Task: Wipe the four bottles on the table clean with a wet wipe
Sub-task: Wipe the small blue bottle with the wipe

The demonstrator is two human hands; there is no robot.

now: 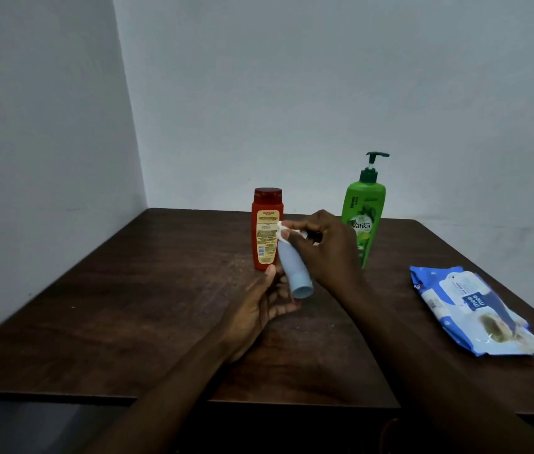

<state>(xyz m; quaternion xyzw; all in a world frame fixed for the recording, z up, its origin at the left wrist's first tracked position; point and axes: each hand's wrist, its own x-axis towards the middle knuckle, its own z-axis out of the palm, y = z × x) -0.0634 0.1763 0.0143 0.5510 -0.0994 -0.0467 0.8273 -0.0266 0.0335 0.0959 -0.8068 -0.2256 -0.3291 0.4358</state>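
Note:
My left hand holds a pale blue tube-shaped bottle tilted above the table, its cap end toward me. At the bottle's far end my right hand pinches a white wet wipe against it. A red bottle with a yellow label stands upright just behind. To the right stands a green pump bottle, partly hidden by my right hand. I see no other bottle.
A blue and white wet-wipe pack lies flat at the right of the dark wooden table. Grey walls meet in a corner behind the table. The table's near edge runs across the bottom of the view.

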